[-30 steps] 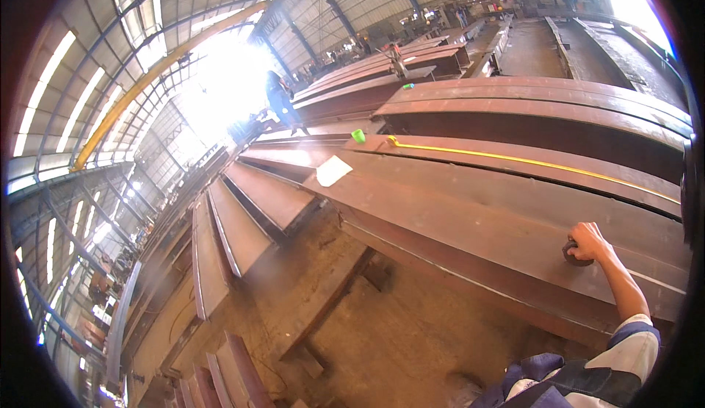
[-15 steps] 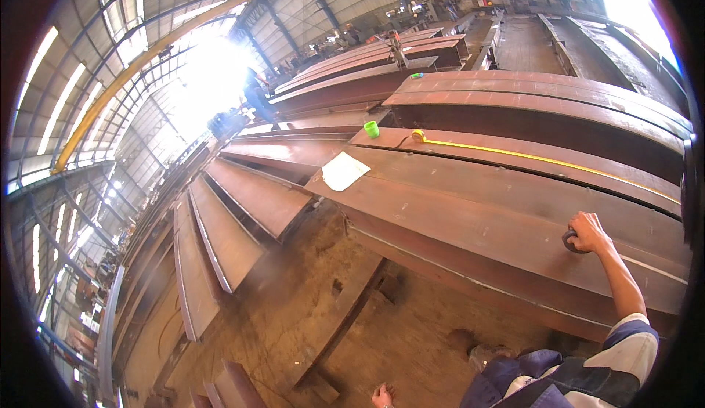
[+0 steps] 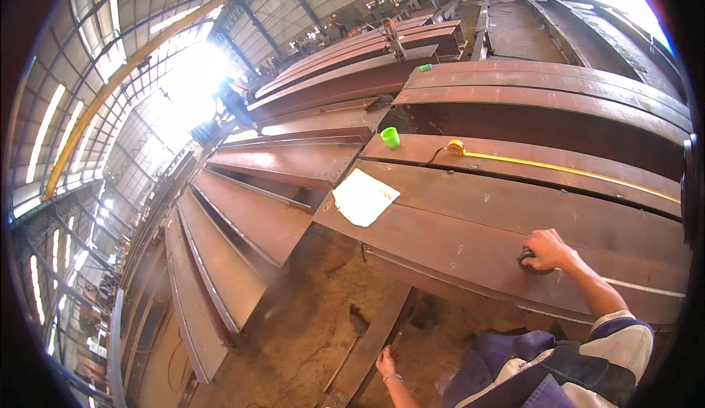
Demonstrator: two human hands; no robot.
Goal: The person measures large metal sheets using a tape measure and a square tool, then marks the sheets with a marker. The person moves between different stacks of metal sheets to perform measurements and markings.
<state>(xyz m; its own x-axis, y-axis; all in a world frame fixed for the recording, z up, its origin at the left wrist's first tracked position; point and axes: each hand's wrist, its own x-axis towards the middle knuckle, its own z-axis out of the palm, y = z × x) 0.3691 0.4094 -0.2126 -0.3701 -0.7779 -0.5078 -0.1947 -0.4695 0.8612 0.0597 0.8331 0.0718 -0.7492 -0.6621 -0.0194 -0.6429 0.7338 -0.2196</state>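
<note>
My right hand [image 3: 549,250] is closed around a dark, rounded tape measure [image 3: 526,258] on the top face of a reddish-brown steel beam [image 3: 440,221]. A pale tape blade [image 3: 646,288] runs along the beam from beneath my forearm toward the right. Lower down, my left hand [image 3: 386,362] hangs over the floor beside a steel bar, its fingers loosely bent and apart with nothing visible in them. A white sheet of paper [image 3: 365,196] lies at the beam's left end. On the beam behind sit a green cup [image 3: 390,138] and a yellow tape measure [image 3: 456,147], its yellow blade pulled out rightward.
Long steel beams [image 3: 253,206] fan out on the left, with dark gaps between them. More stacked beams [image 3: 543,96] lie beyond, carrying a small green object [image 3: 425,67]. A narrow steel bar [image 3: 378,342] lies on the brown floor [image 3: 301,320]. A person [image 3: 235,103] stands at the far left.
My right hand has slid left along the beam with the dark tape measure. The left hand has come further into view. The whole view has shifted, bringing the paper and cup nearer.
</note>
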